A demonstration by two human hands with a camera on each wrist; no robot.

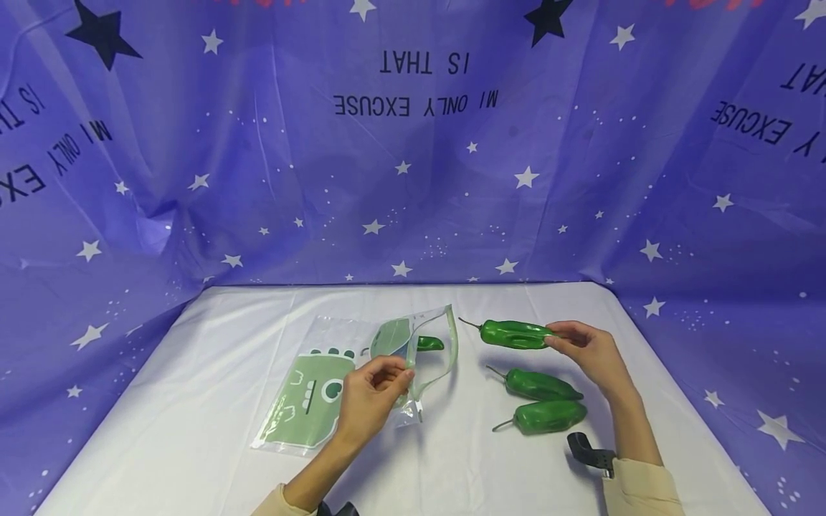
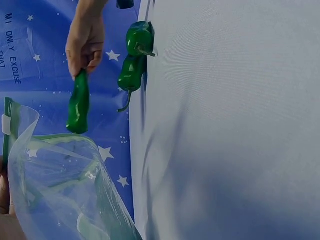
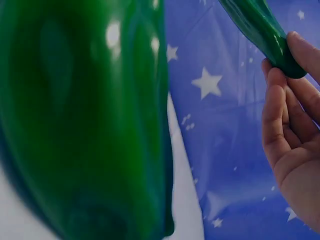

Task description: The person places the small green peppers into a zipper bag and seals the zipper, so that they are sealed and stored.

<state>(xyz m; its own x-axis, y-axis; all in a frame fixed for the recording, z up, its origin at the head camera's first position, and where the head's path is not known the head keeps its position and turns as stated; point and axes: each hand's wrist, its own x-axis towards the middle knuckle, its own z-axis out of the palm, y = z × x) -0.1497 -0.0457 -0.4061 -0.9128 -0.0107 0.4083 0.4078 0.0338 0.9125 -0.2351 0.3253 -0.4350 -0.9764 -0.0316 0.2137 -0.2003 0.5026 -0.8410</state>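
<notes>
Right hand [image 1: 589, 351]: fingers pinched the held pepper [image 1: 514, 335] by its tip.
Left hand [image 1: 372, 398]: fingers pinched the clear bag [image 1: 392, 337] beside its mouth.
Held pepper: hung just right of that mouth, above the counter [image 1: 464, 466].
Long axis: ran sideways, stem toward the mouth.
Nearer hand: was the right.

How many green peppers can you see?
4: one pepper in the right hand, two lying on the white table, and one partly hidden in the open bag. More could be hidden there.

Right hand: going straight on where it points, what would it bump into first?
Likely the open zip bag, which the held green chili pepper would reach stem first, though depth is unclear.
</notes>
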